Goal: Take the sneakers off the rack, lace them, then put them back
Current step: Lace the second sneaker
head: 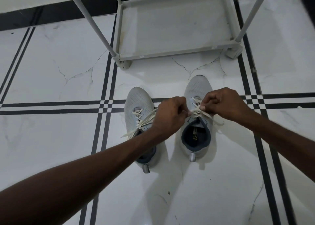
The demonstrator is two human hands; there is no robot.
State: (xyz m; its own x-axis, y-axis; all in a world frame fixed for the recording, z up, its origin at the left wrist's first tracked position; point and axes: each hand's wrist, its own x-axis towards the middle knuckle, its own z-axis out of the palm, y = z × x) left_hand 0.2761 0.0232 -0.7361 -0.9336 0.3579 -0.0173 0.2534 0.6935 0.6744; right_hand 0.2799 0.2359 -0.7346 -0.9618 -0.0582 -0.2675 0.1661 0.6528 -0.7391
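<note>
Fingers (202,108) of both hands pinch the lace (197,110) ends over the right sneaker (197,122) on the floor (51,71) before the rack (170,52). Recommended: keep even tension, draw the crossing snug.

Matt mesh-cloth sneakers (139,105) on glossy marble-look floor (51,71); smooth painted rack (170,52).
</note>
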